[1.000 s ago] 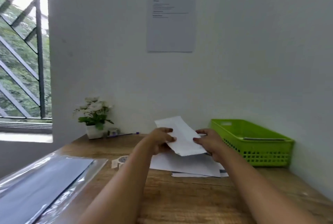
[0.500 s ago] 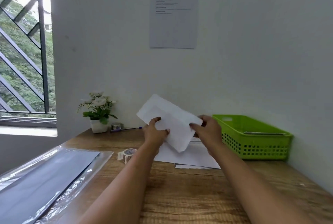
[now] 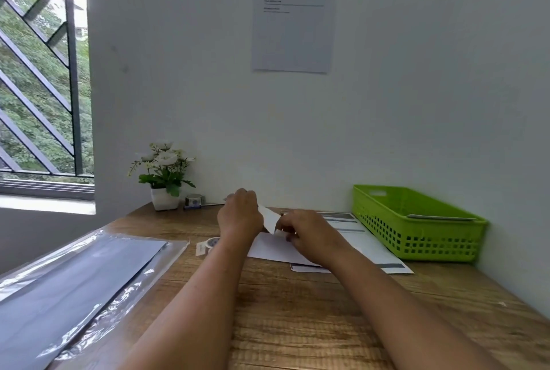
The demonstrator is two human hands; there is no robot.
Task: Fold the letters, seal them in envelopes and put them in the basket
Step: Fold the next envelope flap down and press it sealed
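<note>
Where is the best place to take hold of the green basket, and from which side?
Probably by the slot in the far end wall of the basket, with fingers hooked in from above. The side walls offer only small holes, and the top is open, so a hand can come down to it.

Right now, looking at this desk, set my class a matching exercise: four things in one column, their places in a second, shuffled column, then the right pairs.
Things:
1. green basket
2. potted flowers
3. white envelope
4. plastic-wrapped grey sheets

Places:
a. held between the left hand and right hand
b. near left of the table
c. far right, beside the wall
d. back of the table, near the window

Pairs: 1-c; 2-d; 3-a; 4-b.
</note>
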